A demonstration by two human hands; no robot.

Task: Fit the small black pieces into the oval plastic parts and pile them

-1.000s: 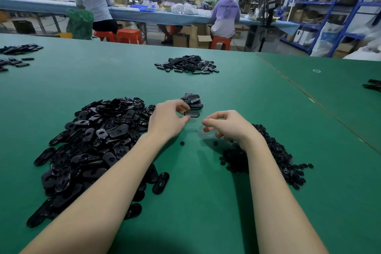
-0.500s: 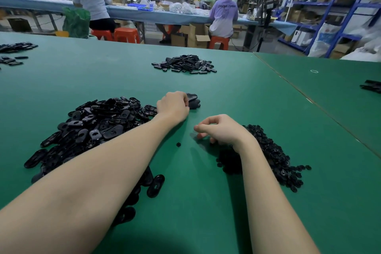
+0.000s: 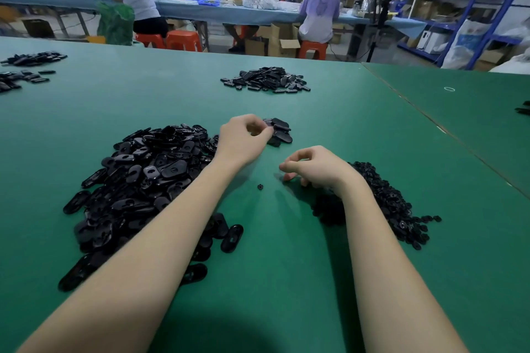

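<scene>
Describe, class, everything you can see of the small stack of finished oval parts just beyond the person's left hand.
The small stack of finished oval parts is a short, untidy pile of flat, glossy black ovals, plastic by their look, overlapping at slightly different angles. It rests on the green table, apart from the big loose heap. The left hand is at its near-left edge, fingers curled; whether the fingertips touch a piece cannot be told. How many parts it holds is unclear.
</scene>
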